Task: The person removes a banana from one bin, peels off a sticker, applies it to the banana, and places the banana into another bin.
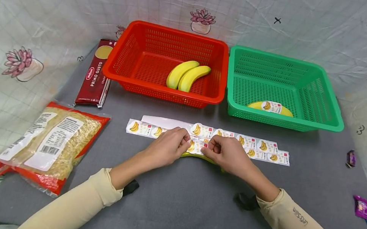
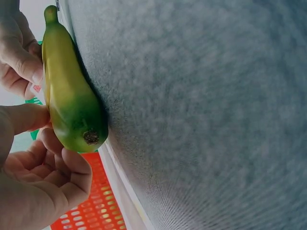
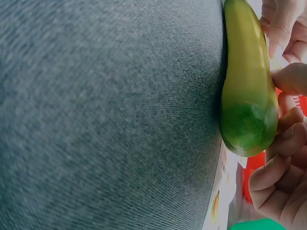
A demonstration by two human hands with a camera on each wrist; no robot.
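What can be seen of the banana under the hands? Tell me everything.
The banana lies on the grey mat, in front of the sticker strip. It is yellow along its length, turning green toward both ends, with a dark brown spot at one tip and a short stem at the other. The skin looks smooth and slightly glossy. The left hand and right hand cover most of it from above, fingers pinching a sticker at its top. Only its lower edge shows in the head view.

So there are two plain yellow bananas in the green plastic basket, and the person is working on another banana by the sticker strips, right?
Not quite: the two plain yellow bananas lie in the red plastic basket, as the head view shows. The green plastic basket holds a single stickered banana. Both hands, left hand and right hand, do work on another banana by the sticker strips.
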